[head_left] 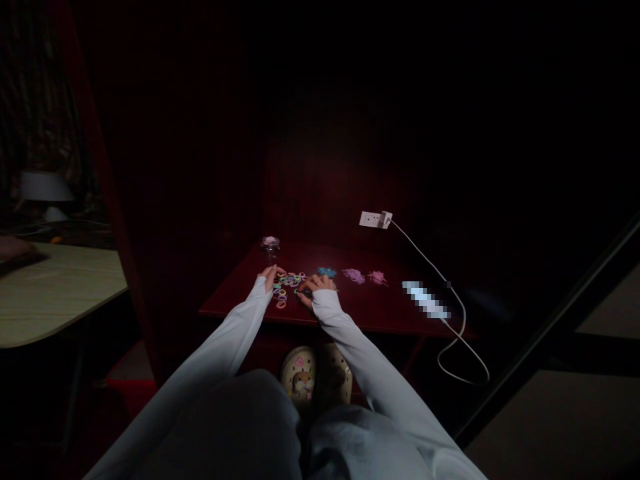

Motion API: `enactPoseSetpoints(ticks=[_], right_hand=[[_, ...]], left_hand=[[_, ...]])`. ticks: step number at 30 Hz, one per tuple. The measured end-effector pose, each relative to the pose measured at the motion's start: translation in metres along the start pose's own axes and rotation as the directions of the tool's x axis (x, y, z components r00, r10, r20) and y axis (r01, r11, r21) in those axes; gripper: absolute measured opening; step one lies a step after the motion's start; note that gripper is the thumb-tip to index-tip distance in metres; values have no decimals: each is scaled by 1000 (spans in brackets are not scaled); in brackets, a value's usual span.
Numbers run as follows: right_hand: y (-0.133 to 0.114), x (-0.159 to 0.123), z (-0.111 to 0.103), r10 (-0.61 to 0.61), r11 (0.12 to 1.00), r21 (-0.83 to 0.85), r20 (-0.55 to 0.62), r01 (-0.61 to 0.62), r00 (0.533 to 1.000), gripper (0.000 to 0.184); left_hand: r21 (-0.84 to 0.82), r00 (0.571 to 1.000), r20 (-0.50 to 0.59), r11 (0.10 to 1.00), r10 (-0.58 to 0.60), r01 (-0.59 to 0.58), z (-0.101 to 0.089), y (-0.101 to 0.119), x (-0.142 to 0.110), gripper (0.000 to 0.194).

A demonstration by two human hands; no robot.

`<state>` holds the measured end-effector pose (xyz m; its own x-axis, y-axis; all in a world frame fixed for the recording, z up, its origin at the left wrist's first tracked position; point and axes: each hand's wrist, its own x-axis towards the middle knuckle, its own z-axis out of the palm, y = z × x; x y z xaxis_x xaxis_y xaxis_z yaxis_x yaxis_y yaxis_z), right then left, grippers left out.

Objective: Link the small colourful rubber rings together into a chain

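Note:
My left hand [271, 274] lies at the left edge of a pile of small multicoloured rings [290, 281] that look like hair ties. Its fingers are stretched toward the pile and hold nothing that I can see. On the pile's right side, my right hand [319, 285] is bent over the table with thumb and forefinger apart. A green ring [297, 291] is close to its fingertips; whether they touch it is too small to tell. Beyond and beside that hand are a blue heap [327, 272], a purple heap [354, 275] and a pink heap [378, 277] of small bands.
A clear jar [271, 245] with pinkish contents stands at the back left of the dark red table [370, 313]. A blurred-out lit device [426, 300] lies right, its white cable [465, 313] running to a wall socket [371, 219]. Below are clogs [299, 380]. Another table [55, 287] is left.

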<state>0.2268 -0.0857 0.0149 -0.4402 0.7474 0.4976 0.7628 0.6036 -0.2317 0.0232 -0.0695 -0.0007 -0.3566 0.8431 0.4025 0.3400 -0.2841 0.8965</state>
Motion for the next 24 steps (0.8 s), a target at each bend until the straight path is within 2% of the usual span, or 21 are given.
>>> enactPoseSetpoints(ticks=[2, 5, 13, 18, 24], right_hand=[[-9, 0, 3, -45, 999, 14, 46, 44, 998, 17], [-16, 0, 6, -52, 998, 43, 72, 49, 996, 20], [-15, 0, 7, -32, 993, 115, 120, 18, 992, 19], [-14, 2, 9, 17, 988, 148, 112, -34, 994, 16], [-11, 3, 14, 6, 986, 168, 92, -22, 996, 12]], left_hand=[[-25, 1000, 1, 1000, -6, 6, 0, 1, 0, 56], [-56, 1000, 16, 998, -19, 20, 1, 3, 0, 59], [-199, 999, -33, 979, -42, 34, 2, 7, -4, 53], [-177, 999, -24, 984, -34, 29, 2, 7, -5, 47], [-146, 999, -10, 989, -33, 32, 0, 9, -6, 47]])
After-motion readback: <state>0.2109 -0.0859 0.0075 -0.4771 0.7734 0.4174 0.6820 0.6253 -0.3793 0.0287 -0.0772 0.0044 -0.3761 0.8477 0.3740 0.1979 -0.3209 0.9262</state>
